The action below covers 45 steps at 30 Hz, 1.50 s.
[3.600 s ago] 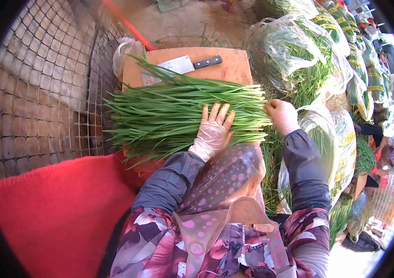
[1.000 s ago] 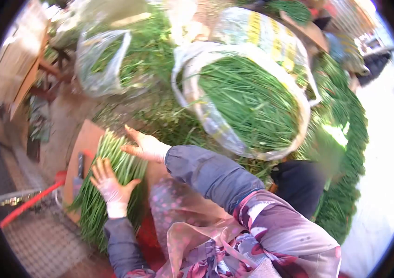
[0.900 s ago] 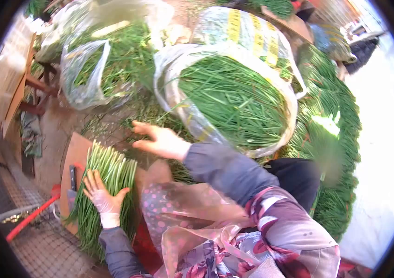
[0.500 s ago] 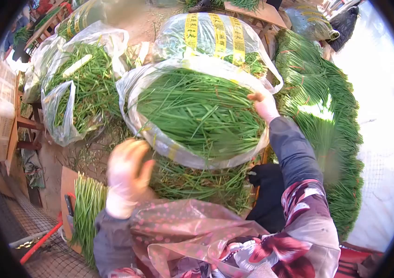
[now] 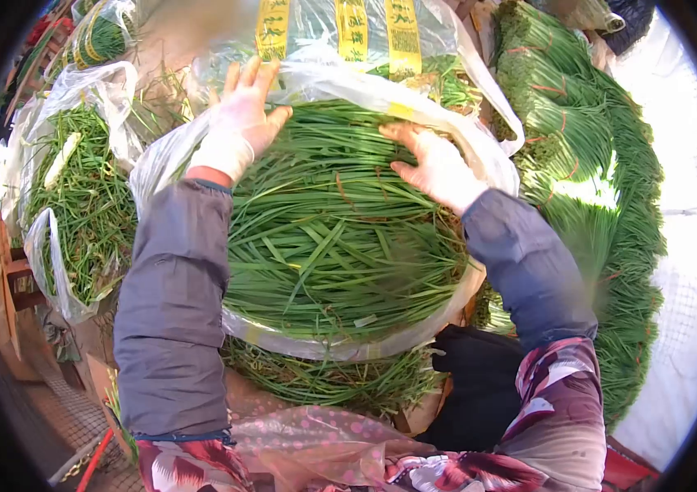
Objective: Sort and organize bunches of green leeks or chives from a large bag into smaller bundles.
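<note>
In front of me an open clear plastic bag (image 5: 332,348) is full of garlic chives (image 5: 324,246), long flat green leaves lying mostly crosswise, some tied with reddish bands. My left hand (image 5: 242,123) is at the bag's far left rim, fingers spread and thumb apart, with nothing visible in it. Across from it, my right hand (image 5: 438,168) lies over the far right part of the chives, fingers stretched toward the left and thumb apart. Its fingertips appear to touch the leaves. Both hands look thinly gloved.
Behind stands a filled plastic bag with yellow printed tape (image 5: 352,33). To the left, another open bag (image 5: 77,205) holds loose leaves. Bundled chives (image 5: 570,148) are stacked along the right. Loose leaves (image 5: 332,377) lie below the near rim, beside a black cloth-like item (image 5: 471,394).
My left hand has moved from near my body up to the bag's far left rim. My right hand has left the right rim and reaches inward over the chives. The view has shifted.
</note>
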### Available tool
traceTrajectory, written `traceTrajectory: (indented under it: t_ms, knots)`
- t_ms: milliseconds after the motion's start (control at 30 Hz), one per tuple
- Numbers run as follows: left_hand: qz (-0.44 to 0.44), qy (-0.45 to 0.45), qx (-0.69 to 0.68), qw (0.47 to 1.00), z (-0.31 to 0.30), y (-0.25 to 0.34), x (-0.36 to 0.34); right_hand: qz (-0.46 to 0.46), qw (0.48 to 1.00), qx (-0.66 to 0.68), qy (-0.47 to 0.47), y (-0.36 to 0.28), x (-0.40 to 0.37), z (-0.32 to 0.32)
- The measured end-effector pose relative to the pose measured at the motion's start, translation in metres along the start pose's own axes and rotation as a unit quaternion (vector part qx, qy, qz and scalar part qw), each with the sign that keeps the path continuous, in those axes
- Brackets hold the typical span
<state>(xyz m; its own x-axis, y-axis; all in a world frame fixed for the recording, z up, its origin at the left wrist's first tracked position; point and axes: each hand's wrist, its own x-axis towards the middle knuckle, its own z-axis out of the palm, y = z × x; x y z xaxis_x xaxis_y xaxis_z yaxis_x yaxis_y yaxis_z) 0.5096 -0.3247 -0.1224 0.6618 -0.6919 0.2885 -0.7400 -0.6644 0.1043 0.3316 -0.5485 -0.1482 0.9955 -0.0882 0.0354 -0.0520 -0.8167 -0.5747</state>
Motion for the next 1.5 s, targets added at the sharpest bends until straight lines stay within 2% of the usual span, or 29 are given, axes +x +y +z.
traceTrajectory:
  t_ms: [67, 133, 167, 200, 233, 267, 300, 400, 433, 467, 533, 600, 633, 667, 733, 767, 800, 867, 1000, 1067, 1133, 1167, 1200, 1267, 1300, 1333, 1400, 1467, 1500]
  knots:
    - [0.032, 0.061, -0.080, 0.994, -0.002, 0.007, -0.001, 0.017, 1.000, 0.018, -0.004, 0.034, 0.014, -0.007]
    - [0.052, 0.101, -0.080, 0.990, -0.015, 0.026, -0.010, 0.050, 0.994, -0.049, -0.087, 0.030, 0.021, -0.026]
    - [0.112, 0.130, -0.196, 0.965, -0.030, 0.052, -0.039, -0.051, 0.993, 0.023, -0.105, 0.043, 0.036, -0.022]
    - [0.155, 0.147, -0.202, 0.956, -0.034, 0.069, -0.055, -0.053, 0.993, 0.025, -0.106, 0.037, 0.039, -0.023]
    - [0.158, 0.137, -0.216, 0.954, -0.031, 0.068, -0.055, -0.068, 0.989, 0.033, -0.130, 0.028, 0.040, -0.032]
    - [0.167, 0.047, -0.252, 0.952, -0.036, 0.103, -0.090, -0.086, 0.983, 0.043, -0.156, 0.019, 0.045, -0.032]
    - [0.171, -0.024, -0.252, 0.952, -0.030, 0.116, -0.102, -0.121, 0.984, 0.048, -0.120, 0.037, 0.050, -0.020]
    - [0.119, -0.067, -0.226, 0.965, -0.005, 0.136, -0.136, -0.144, 0.982, 0.035, -0.115, 0.033, 0.051, -0.010]
    - [0.091, -0.085, -0.222, 0.967, 0.015, 0.135, -0.144, -0.092, 0.987, -0.054, -0.121, 0.019, 0.047, -0.018]
    - [0.049, -0.108, -0.217, 0.969, 0.032, 0.128, -0.157, -0.099, 0.985, -0.048, -0.131, 0.011, 0.040, -0.007]
    - [0.062, -0.076, -0.214, 0.972, 0.042, 0.126, -0.167, 0.077, 0.963, -0.213, -0.147, 0.009, 0.019, -0.003]
    - [0.063, -0.073, -0.206, 0.974, 0.042, 0.126, -0.171, 0.004, 0.985, 0.034, -0.170, 0.035, 0.025, -0.011]
    - [0.062, -0.068, -0.210, 0.973, 0.042, 0.126, -0.171, -0.051, 0.991, -0.027, -0.117, 0.046, 0.025, -0.005]
    - [0.054, -0.066, -0.203, 0.975, 0.041, 0.123, -0.172, -0.061, 0.991, -0.024, -0.119, 0.048, 0.033, 0.002]
    - [0.064, -0.062, -0.214, 0.973, 0.047, 0.122, -0.164, 0.103, 0.974, -0.054, -0.192, 0.060, 0.041, 0.009]
    - [0.057, -0.064, -0.210, 0.974, 0.057, 0.123, -0.165, -0.017, 0.996, -0.064, -0.061, 0.057, 0.029, 0.012]
    - [0.053, -0.054, -0.211, 0.975, 0.057, 0.121, -0.166, -0.041, 0.996, -0.051, -0.055, 0.044, 0.025, 0.005]
    - [0.057, -0.062, -0.214, 0.973, 0.055, 0.120, -0.174, 0.011, 0.992, 0.071, -0.103, 0.017, 0.015, -0.007]
    - [0.035, -0.074, -0.216, 0.973, 0.053, 0.126, -0.181, 0.027, 0.985, 0.011, -0.171, -0.018, 0.000, -0.045]
    - [0.044, -0.076, -0.192, 0.977, 0.042, 0.127, -0.183, 0.100, 0.962, 0.129, -0.219, -0.047, -0.016, -0.067]
    - [0.008, -0.170, -0.237, 0.957, 0.020, 0.130, -0.184, 0.127, 0.920, 0.287, -0.236, -0.051, -0.056, -0.070]
    - [0.005, -0.141, -0.251, 0.958, 0.016, 0.130, -0.185, 0.164, 0.888, 0.355, -0.243, -0.044, -0.062, -0.064]
    - [0.006, -0.140, -0.251, 0.958, 0.002, 0.132, -0.188, 0.164, 0.888, 0.354, -0.242, -0.044, -0.064, -0.061]
    - [-0.046, -0.138, -0.381, 0.913, -0.033, 0.140, -0.212, 0.206, 0.905, 0.307, -0.211, -0.045, -0.077, -0.056]
    - [-0.112, -0.194, -0.513, 0.828, -0.034, 0.143, -0.228, 0.138, 0.962, 0.112, -0.205, -0.034, -0.072, -0.045]
    - [-0.279, -0.164, -0.810, 0.489, -0.027, 0.159, -0.252, 0.118, 0.974, -0.133, -0.142, -0.077, -0.076, -0.035]
    - [-0.323, -0.115, -0.852, 0.395, -0.033, 0.160, -0.255, 0.123, 0.976, -0.112, -0.140, -0.115, -0.081, -0.037]
    - [-0.293, -0.018, -0.921, 0.255, -0.018, 0.164, -0.260, 0.036, 0.988, -0.111, -0.099, -0.140, -0.109, -0.021]
    - [-0.245, 0.024, -0.931, 0.269, -0.015, 0.166, -0.250, 0.063, 0.979, -0.127, -0.143, -0.148, -0.121, -0.008]
